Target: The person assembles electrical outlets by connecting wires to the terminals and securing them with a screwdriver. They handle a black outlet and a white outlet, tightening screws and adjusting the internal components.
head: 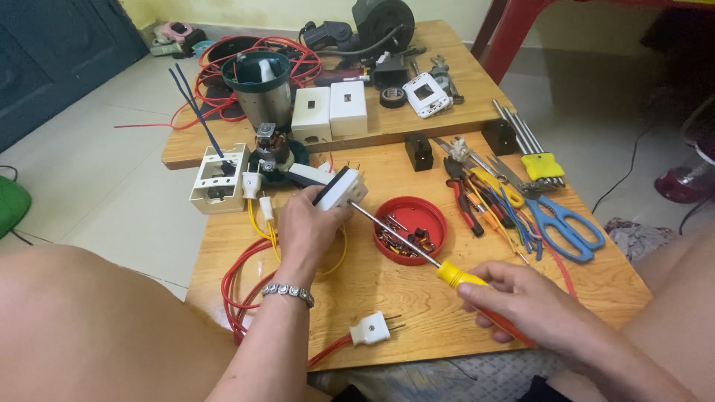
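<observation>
My left hand [307, 227] grips a white wall socket [342, 188] with a dark back, held tilted above the wooden table [417, 298]. My right hand [521, 301] holds a screwdriver [417, 249] with a yellow and orange handle. Its metal shaft runs up and left, and the tip meets the socket's lower edge. A bead bracelet circles my left wrist. Yellow wires [262, 227] hang beneath the socket beside a small white plug [266, 207].
A red round lid [428, 212] holds several screws, just under the shaft. Pliers, blue scissors [570, 223] and hex keys [542, 165] lie at right. A white plug [371, 327] on red cable [238, 290] rests near the front edge. Boxes, a motor and tape crowd the far table.
</observation>
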